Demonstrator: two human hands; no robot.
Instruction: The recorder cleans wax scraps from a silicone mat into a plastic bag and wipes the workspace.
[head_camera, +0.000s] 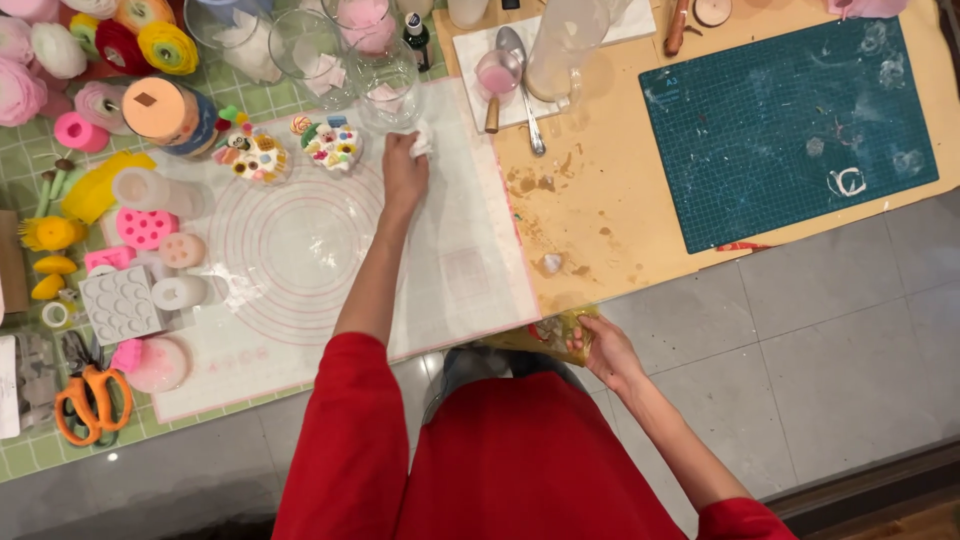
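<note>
Orange-handled scissors (88, 402) lie at the far left of the worktop (600, 200), with pink and white moulds (130, 300) beside them on the edge of a translucent silicone mat (300, 240) printed with rings. On the mat's far edge sit two small decorated pieces (300, 150). Just right of these, the left hand (404, 168) reaches forward with the arm nearly straight; its grip is closed on a small white wad of tissue (421, 143), pressed to the mat right below a clear glass (385, 85). The wad lies at the fingertips, away from the body. Further right, the right hand (603, 350) hangs low at the worktop's near edge, elbow bent, its grip closed on a yellow-green cloth (556, 333). A dark green cutting mat (790, 120) lies far right.
</note>
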